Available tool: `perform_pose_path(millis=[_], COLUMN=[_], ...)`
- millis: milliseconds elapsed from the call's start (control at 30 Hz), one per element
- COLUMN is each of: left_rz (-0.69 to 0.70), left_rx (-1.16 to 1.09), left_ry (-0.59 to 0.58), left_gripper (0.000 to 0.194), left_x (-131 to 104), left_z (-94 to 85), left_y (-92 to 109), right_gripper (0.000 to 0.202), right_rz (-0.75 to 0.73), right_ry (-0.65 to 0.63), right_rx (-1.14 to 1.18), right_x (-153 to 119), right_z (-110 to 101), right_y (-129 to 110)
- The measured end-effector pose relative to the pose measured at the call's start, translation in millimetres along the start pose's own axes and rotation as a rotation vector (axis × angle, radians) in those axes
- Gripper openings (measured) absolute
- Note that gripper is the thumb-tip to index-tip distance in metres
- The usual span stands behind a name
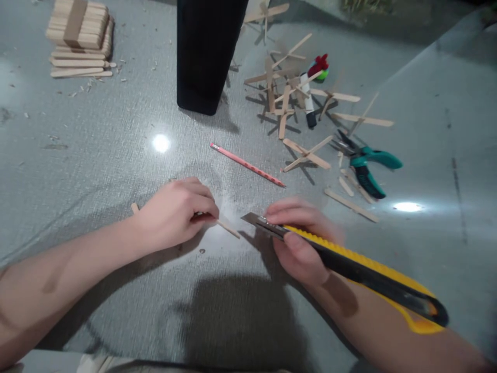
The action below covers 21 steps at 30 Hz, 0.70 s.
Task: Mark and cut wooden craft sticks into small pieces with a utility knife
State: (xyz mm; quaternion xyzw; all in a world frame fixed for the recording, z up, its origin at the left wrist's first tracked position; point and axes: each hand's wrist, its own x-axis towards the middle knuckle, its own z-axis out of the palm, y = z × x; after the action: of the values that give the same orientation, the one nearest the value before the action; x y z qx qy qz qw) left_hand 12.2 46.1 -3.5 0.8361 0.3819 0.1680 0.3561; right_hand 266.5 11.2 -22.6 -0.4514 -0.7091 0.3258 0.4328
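My left hand (180, 210) is closed around a wooden craft stick (228, 228), whose thin end sticks out to the right of the fingertips; its other end shows behind the wrist. In my right hand (301, 238) is a yellow and black utility knife (361, 269), gripped near its front. The bare blade points left, a short gap from the stick's tip. Beyond both hands a pink pencil (248, 165) lies on the grey table (116, 176). A small dark round speck (202, 251) is on the table below the left fingers.
Stacked craft sticks (79, 31) lie at the far left with shavings around them. A tall black object (207, 57) stands at the back. Several crossed-stick pieces (306, 154), a white tube (307, 101), green-handled pliers (365, 160) and a loose stick (351, 205) lie at right.
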Motion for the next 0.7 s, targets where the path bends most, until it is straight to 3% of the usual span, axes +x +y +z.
perform_pose_path(millis=[167,400,700], left_rz=[0.031,0.005,-0.081], left_rx=[0.048,0.028,-0.011], left_ry=[-0.023,-0.012,-0.040], left_gripper=[0.020,0.018,0.024], left_x=[1,1,6], left_z=[4.7,5.2,2.7], left_y=[-6,-6,-4], right_gripper=[0.019,0.026,0.021], right_rz=[-0.184,-0.217,-0.292], right_ry=[-0.170,-0.331,-0.338], right_rx=[0.028,-0.040,-0.108], right_x=[8,15,12], right_z=[5,6,11], right_y=[-7,-9,-2])
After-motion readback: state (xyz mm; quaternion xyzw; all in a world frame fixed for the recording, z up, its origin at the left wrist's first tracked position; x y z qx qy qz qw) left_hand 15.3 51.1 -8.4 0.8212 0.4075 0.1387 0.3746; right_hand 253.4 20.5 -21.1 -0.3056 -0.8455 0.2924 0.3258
